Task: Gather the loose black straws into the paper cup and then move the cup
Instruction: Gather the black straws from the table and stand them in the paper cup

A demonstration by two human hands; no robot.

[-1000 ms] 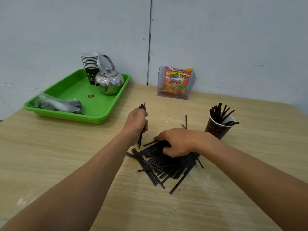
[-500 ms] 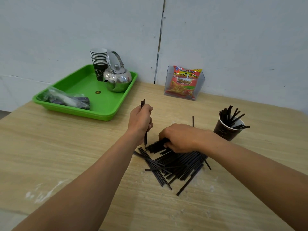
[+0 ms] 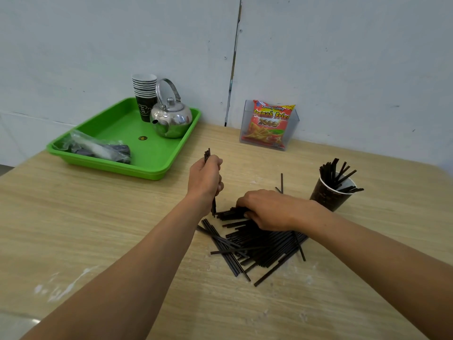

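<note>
A pile of loose black straws (image 3: 257,246) lies on the wooden table at centre. My left hand (image 3: 204,179) holds a small upright bundle of black straws (image 3: 207,154), whose lower ends touch the pile's left edge. My right hand (image 3: 268,209) rests palm down on the top of the pile, fingers curled around a few straws. A dark paper cup (image 3: 328,196) stands to the right of the pile, with several straws sticking out of it. One stray straw (image 3: 282,182) lies just behind my right hand.
A green tray (image 3: 127,148) at the back left carries a steel kettle (image 3: 171,119), a stack of paper cups (image 3: 144,94) and a plastic bag (image 3: 98,149). A clear holder with a snack packet (image 3: 269,125) stands against the wall.
Both hands stay at the pile; my right hand's fingers have shifted slightly over the straws. The camera has tilted, so everything sits a little lower and to the right.
</note>
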